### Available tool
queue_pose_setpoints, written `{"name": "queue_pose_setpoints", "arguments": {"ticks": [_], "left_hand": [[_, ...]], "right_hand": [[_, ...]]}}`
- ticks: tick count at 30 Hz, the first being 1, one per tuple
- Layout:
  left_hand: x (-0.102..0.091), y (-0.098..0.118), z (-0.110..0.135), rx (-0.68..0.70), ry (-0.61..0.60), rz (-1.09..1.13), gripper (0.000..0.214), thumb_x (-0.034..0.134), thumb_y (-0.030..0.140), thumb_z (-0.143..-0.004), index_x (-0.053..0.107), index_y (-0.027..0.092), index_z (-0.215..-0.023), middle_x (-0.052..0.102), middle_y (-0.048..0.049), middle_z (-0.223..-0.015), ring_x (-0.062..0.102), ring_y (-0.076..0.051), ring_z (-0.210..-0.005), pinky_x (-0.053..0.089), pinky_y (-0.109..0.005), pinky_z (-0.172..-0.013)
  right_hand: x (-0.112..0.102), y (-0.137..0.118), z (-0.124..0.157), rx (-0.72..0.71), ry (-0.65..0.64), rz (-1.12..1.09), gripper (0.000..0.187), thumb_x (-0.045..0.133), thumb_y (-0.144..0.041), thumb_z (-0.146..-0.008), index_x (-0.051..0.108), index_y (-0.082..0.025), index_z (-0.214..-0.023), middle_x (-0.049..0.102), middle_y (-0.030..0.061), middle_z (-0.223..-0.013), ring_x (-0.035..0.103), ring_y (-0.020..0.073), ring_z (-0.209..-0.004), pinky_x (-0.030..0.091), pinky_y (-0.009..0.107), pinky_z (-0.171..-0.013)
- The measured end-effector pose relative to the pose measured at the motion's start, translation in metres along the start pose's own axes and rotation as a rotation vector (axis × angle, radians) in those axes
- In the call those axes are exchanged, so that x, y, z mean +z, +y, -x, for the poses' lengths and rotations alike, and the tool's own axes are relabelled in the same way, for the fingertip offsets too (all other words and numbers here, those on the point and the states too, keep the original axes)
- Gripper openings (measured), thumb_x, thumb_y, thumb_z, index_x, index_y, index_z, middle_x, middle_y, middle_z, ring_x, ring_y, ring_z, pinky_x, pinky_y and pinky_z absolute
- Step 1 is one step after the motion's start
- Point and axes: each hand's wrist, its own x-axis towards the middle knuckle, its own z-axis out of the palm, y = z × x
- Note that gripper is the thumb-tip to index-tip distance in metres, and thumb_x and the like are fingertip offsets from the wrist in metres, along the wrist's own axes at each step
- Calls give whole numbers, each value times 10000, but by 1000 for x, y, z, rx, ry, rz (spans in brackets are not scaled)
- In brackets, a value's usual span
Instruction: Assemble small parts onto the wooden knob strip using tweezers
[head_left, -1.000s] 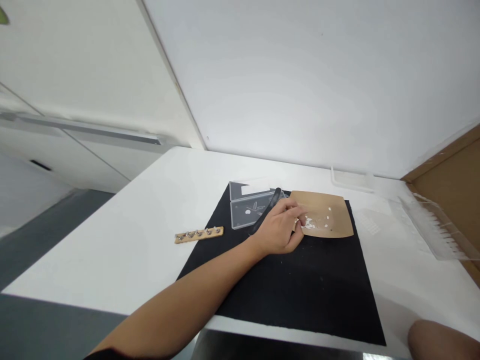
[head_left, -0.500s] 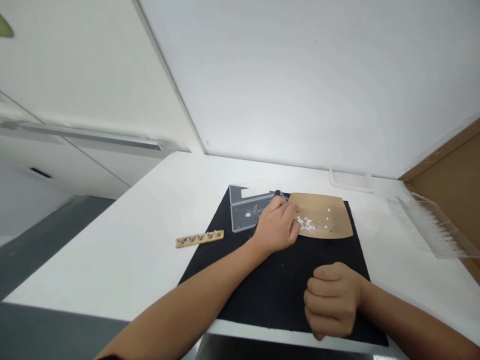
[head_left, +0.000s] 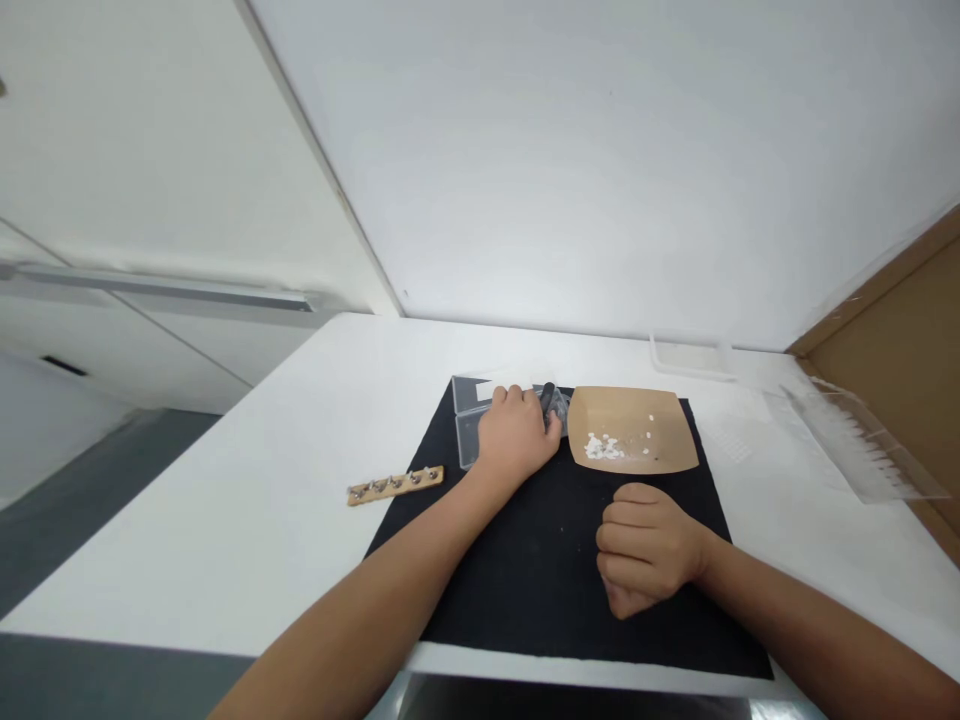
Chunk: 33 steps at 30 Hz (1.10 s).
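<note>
One wooden strip [head_left: 395,486] with a row of metal fittings lies farthest left, mostly on the white tabletop [head_left: 247,530], its right end over the black mat [head_left: 555,590]. Next comes the clear case [head_left: 466,438], at the mat's far left part, with a white label [head_left: 489,388] near its back. The left hand [head_left: 519,430] is over this case, palm down, fingers bent forward and thumb out to the right; it hides much of the case, and I cannot tell whether the fingertips grip anything. Just beside the thumb, a black tool [head_left: 548,396] points up and away, its lower part hidden. Working well here would mean coming at the case from above with light fingertips, keeping the palm off its thin edge and the thumb clear of the tool, so neither gets knocked.

Right of the tool stands the brown tray [head_left: 667,430]; white bits [head_left: 604,447] bunch in its near left part, a few apart to the right. Such small bits probably scatter at a bump, so the left wrist should swing clear. Nearer, the right hand [head_left: 645,548] is clenched over the mat; whether it encloses something is hidden. Farther right are a clear dish [head_left: 691,362] and a clear rack [head_left: 862,445].
</note>
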Motion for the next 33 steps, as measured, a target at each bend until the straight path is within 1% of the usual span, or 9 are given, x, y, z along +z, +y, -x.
{"name": "queue_pose_setpoints", "arguments": {"ticks": [5, 11, 14, 17, 21, 23, 27, 31, 33], "left_hand": [[8, -3, 2, 63, 78, 5, 272, 551, 362, -973, 689, 134, -922, 697, -186, -955, 582, -368, -1088, 546, -419, -753], [15, -8, -1, 194, 378, 32, 265, 587, 355, -990, 668, 160, -828, 664, -153, -812, 572, -344, -945, 502, -394, -679], [7, -6, 0, 250, 546, 99, 239, 582, 348, -1022, 693, 159, -926, 670, -131, -829, 569, -315, -919, 500, -400, -728], [-5, -1, 4, 378, 712, 203, 203, 660, 290, -997, 696, 141, -1131, 723, -122, -933, 598, -284, -919, 523, -414, -818], [-17, 3, 13, 652, 887, 309, 362, 783, 259, -921, 664, 152, -1246, 751, -88, -935, 670, -244, -865, 546, -400, -811], [-18, 3, 16, 832, 895, 353, 416, 816, 299, -902, 667, 174, -1270, 759, -63, -909, 701, -226, -849, 558, -382, -798], [-18, 5, 19, 1222, 716, 402, 364, 801, 353, -922, 686, 241, -1248, 776, -22, -932, 728, -171, -841, 580, -316, -767], [-14, 14, 26, 1267, 600, 401, 339, 780, 393, -938, 695, 161, -1170, 756, -34, -898, 691, -150, -740, 538, -280, -608], [-10, 18, 29, 1280, 507, 396, 321, 749, 403, -963, 697, 147, -1149, 735, -38, -880, 671, -147, -730, 546, -279, -628]], "right_hand": [[0, 2, 3, 60, -4, 21, 177, 653, -220, -787, 528, -227, -662, 439, -32, -681, 407, 152, -653, 332, 334, -642], [-6, 6, 6, 106, -7, 41, 147, 671, -207, -785, 551, -229, -702, 500, -29, -706, 478, 154, -672, 360, 334, -656], [-11, 7, 7, 135, 34, 71, 132, 658, -186, -783, 556, -236, -717, 540, -23, -720, 496, 156, -679, 366, 338, -654], [-16, 8, 8, 216, 44, 135, 103, 679, -165, -805, 607, -236, -789, 625, -8, -791, 535, 168, -741, 412, 349, -708], [-25, 18, 13, 321, -113, 247, 88, 725, -212, -884, 644, -235, -909, 664, 11, -861, 553, 189, -804, 426, 374, -802], [-29, 27, 18, 313, -239, 261, 67, 704, -275, -940, 649, -237, -945, 661, 19, -873, 550, 202, -825, 409, 381, -816], [-40, 44, 26, 344, -337, 165, 89, 660, -281, -986, 662, -208, -1037, 672, 64, -961, 556, 217, -872, 391, 381, -818], [-46, 57, 35, 395, -351, 216, 109, 621, -240, -1021, 643, -209, -919, 665, 48, -920, 563, 205, -867, 370, 375, -817], [-46, 62, 40, 428, -355, 240, 131, 623, -246, -1026, 644, -208, -903, 664, 42, -902, 562, 198, -859, 360, 369, -810]]}}
